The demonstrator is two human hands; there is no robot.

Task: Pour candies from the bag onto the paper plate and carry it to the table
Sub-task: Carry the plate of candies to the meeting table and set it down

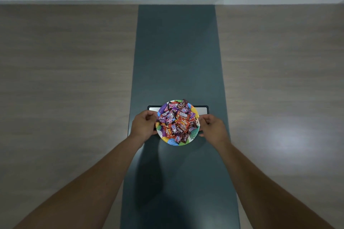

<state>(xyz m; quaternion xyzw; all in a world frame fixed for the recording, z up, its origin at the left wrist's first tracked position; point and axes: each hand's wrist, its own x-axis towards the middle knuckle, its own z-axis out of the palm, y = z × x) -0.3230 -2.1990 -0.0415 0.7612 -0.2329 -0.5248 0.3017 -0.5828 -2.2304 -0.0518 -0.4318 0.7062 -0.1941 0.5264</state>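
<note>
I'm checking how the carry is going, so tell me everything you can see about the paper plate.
The paper plate is round, with a white edge and a bright multicoloured print. It is heaped with wrapped candies that hide most of its face. It sits roughly level over a dark teal strip, overlapping a pale rectangular panel. The left hand touches its left edge and the right hand its right edge; each grip's closure is unclear.

A round paper plate (193,112) with multicoloured patches holds red, purple and brown wrapped candies (176,121); a dark teal runner strip (176,52) stretches toward 12 o'clock.
</note>
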